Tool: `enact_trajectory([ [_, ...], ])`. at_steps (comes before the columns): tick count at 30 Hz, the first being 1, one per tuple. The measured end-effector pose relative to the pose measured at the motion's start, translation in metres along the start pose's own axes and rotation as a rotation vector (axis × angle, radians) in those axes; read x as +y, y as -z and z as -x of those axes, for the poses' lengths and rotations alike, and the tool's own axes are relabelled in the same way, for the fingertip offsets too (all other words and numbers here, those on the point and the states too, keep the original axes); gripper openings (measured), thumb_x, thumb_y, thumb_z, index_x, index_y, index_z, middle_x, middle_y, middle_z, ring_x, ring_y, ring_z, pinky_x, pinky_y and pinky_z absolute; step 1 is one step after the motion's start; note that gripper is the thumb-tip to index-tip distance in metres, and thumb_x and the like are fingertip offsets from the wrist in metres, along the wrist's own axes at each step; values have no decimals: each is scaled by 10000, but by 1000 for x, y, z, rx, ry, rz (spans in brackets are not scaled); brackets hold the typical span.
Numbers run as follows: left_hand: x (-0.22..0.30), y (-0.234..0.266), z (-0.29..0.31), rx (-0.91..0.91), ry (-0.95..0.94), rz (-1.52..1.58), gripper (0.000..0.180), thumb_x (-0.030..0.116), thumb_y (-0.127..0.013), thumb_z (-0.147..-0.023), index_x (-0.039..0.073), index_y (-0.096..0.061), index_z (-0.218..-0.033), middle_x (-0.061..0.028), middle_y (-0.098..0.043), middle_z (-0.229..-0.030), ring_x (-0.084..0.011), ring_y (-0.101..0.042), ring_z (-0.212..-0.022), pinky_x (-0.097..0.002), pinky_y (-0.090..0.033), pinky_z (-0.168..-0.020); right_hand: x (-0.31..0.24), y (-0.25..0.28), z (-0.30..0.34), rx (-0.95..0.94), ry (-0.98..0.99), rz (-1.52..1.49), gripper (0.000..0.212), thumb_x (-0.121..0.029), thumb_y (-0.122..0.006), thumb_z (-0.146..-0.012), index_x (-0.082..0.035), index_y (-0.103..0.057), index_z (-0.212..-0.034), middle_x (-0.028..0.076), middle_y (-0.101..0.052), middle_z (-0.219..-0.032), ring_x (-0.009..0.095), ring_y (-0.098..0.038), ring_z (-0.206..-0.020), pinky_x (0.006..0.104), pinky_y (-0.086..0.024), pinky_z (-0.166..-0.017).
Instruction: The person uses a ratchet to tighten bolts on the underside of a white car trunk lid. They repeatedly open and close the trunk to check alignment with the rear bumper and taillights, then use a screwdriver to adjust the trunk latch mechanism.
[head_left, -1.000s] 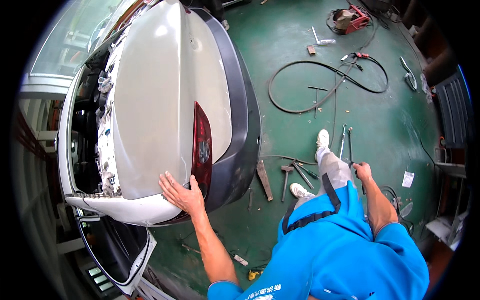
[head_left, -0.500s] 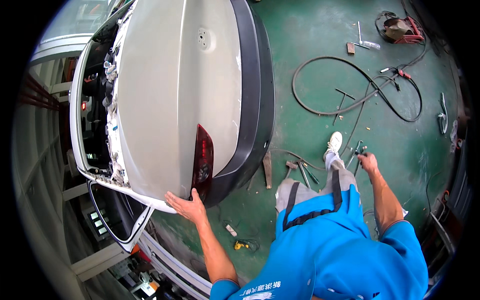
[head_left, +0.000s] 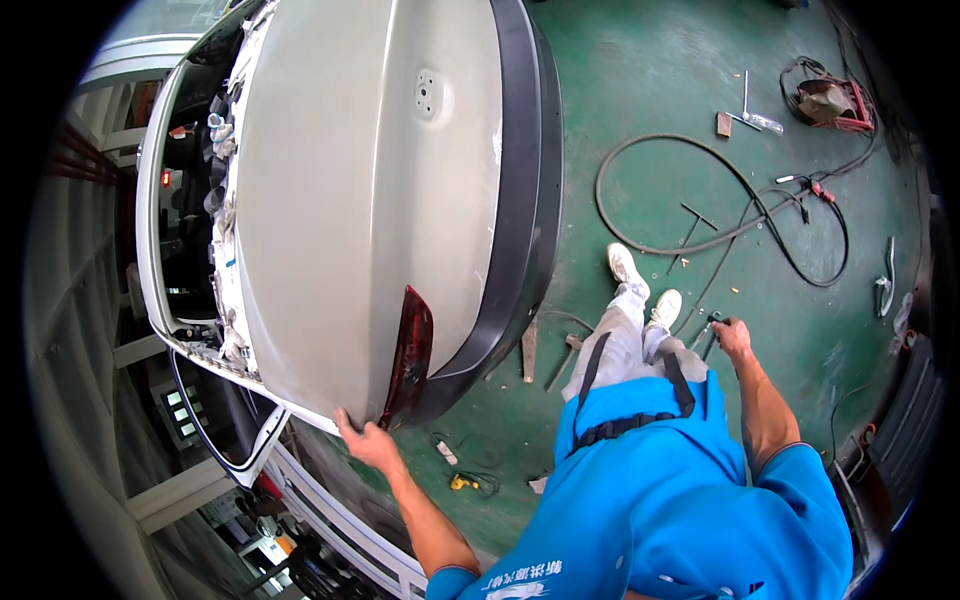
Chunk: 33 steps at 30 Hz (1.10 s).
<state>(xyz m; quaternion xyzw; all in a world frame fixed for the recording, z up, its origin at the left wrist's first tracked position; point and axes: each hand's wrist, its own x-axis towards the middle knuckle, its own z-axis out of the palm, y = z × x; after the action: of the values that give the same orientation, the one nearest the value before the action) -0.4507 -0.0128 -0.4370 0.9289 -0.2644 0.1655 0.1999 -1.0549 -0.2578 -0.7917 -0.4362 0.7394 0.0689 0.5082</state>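
My left hand (head_left: 372,446) touches the rear corner of a beige-grey car body (head_left: 310,230), just below the dark red tail light (head_left: 410,355). Its fingers are apart and partly bent against the panel edge, with nothing held in them. Off to the right, in front of my hip, my right hand (head_left: 735,340) is closed on a metal hand tool (head_left: 713,322) with a dark head and thin shafts pointing down. The exact kind of tool is too small to tell. A black bumper (head_left: 520,200) runs along the car's rear.
A hammer (head_left: 565,360) and a flat wooden piece (head_left: 529,350) lie on the green floor (head_left: 600,90) by my feet. Beyond them are a looped cable (head_left: 603,195), a T-handle tool (head_left: 690,230) and a red-framed machine (head_left: 835,105). A yellow tool (head_left: 463,482) lies below the car corner.
My left hand has slid down along the car corner, and its fingers are more bent. Both my shoes now show, where one did before. The right hand keeps its tool.
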Motion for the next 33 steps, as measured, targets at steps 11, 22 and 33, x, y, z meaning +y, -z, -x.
enact_trajectory([
  [11,180,-55,-109,150,-114,271,413,63,-550,-932,-91,-588,-1313,-251,-620,-1320,-389,-584,-1228,-448,-420,-1096,-53,62,-66,241,53,160,463,-360,-713,-821,52,-718,-1033,172,-723,-777,247,-719,-701,389,-568,-675],
  [22,436,-150,-224,-321,-567,239,607,112,-647,-923,-49,-434,-1468,-242,-444,-1506,-405,-423,-1408,-477,-358,-1159,-197,120,-137,471,172,-220,474,-351,-715,-810,55,-709,-1055,225,-719,-810,309,-715,-729,417,-553,-693],
  [33,605,-308,-348,-363,-501,-226,816,230,-736,-869,-36,-338,-1529,-281,-335,-1579,-428,-320,-1470,-491,-260,-1216,-254,214,-297,13,-194,-11,554,-407,-716,-787,67,-679,-1071,315,-672,-1142,435,-647,-1110,467,-518,-946],
])
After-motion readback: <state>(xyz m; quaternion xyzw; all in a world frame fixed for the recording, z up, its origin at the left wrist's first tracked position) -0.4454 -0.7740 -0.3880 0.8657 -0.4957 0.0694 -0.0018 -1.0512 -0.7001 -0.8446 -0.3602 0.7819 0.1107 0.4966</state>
